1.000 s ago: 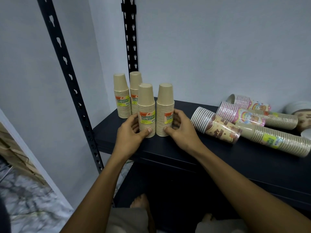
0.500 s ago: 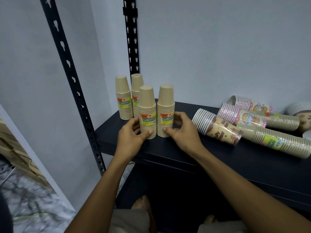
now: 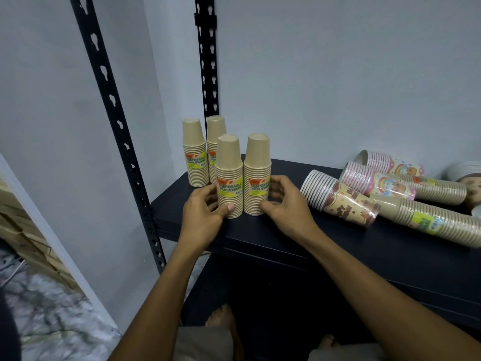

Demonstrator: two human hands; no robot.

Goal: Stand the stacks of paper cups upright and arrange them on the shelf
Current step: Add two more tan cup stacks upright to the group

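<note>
The left hand gripped the front-left cup stack low down, thumb across its base and fingers curled behind, while the right hand pinched the front-right cup stack the same way, thumb in front and fingers round the far side. Both stacks stood upright, touching each other, near the front edge of the shelf. Just behind them stood two more upright stacks, close to the black corner post. Compared with the earlier views, the front pair had barely shifted; the right stack's label had turned a little further toward the front, and the hands held the same low grip. That suggests the step in hand was squaring the two front stacks into a neat block of four. To the right, well apart, several printed and plain stacks lay on their sides, so much of the task remained.
</note>
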